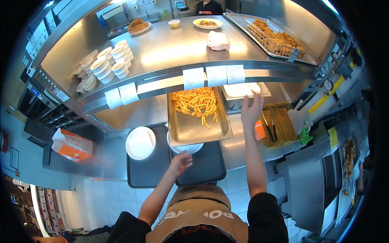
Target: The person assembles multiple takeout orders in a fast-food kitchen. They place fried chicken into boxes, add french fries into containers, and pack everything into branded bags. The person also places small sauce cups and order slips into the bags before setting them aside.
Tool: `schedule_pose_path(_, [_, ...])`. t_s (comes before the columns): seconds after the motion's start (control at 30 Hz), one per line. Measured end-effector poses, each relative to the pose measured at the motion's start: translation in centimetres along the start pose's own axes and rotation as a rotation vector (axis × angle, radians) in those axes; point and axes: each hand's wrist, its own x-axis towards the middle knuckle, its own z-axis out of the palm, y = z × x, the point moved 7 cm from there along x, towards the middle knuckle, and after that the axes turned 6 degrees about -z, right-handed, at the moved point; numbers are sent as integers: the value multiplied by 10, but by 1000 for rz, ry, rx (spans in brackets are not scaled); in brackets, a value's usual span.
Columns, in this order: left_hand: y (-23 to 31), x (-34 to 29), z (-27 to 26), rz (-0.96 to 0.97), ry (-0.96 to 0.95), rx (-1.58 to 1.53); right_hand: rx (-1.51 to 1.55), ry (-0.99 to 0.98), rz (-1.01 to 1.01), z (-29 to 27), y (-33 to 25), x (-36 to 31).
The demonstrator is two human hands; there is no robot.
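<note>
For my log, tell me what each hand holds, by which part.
Left hand: nothing visible. Right hand, by the small pan: cannot tell whether it holds anything.

Your tan apron [198, 207] bears large white lettering. Before you, paper slips [193, 78] on the shelf [170, 48] edge carry print too small to read; orange-red lettering marks the white plate [139, 144], and a tag [293, 55] shows a number.
</note>
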Motion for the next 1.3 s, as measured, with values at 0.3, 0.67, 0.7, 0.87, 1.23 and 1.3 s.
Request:
schedule_pose_path(0.3, [29,52,23,-89,-171,-345,-105,-670,601,-40,58,-336])
schedule_pose_path(0.67, [111,189,54,168,129,-174,-89,-982,484,-18,82,-349])
schedule_pose_path(0.7, [120,200,55,163,141,-158,-108,-1002,484,-16,82,-349])
schedule_pose_path(0.87, [161,228,64,188,93,-238,-82,-1097,400,-5,86,-345])
schedule_pose_path(1.23, [62,-46,-69,1179,1005,820,170,-1590,430,33,109,-349])
schedule_pose_path(1.3, [28,-82,-131,901,1225,1130,170,-1585,384,37,100,-350])
